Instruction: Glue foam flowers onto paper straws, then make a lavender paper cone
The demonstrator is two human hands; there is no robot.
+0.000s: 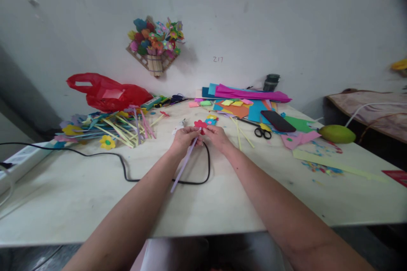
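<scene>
Between the fingers of my left hand (183, 140) is the top of a thin light-purple stem (184, 164), which slants down toward me over the table. My right hand (218, 138) pinches the edge of a red paper flower (200, 124) at the stem's upper end. Both hands meet there, and the fingertips partly hide the join. Just behind them lie a blue flower (210, 122) and a yellow one (212, 117). A whitish object (178, 126), partly hidden, rests beyond my left hand.
A black cord (122, 164) loops across the table below my hands. Finished flowers and strips (119, 131) lie left, near a red bag (110, 93). Scissors (263, 132), a phone (277, 121), coloured sheets (251, 92) and a green fruit (337, 134) lie right.
</scene>
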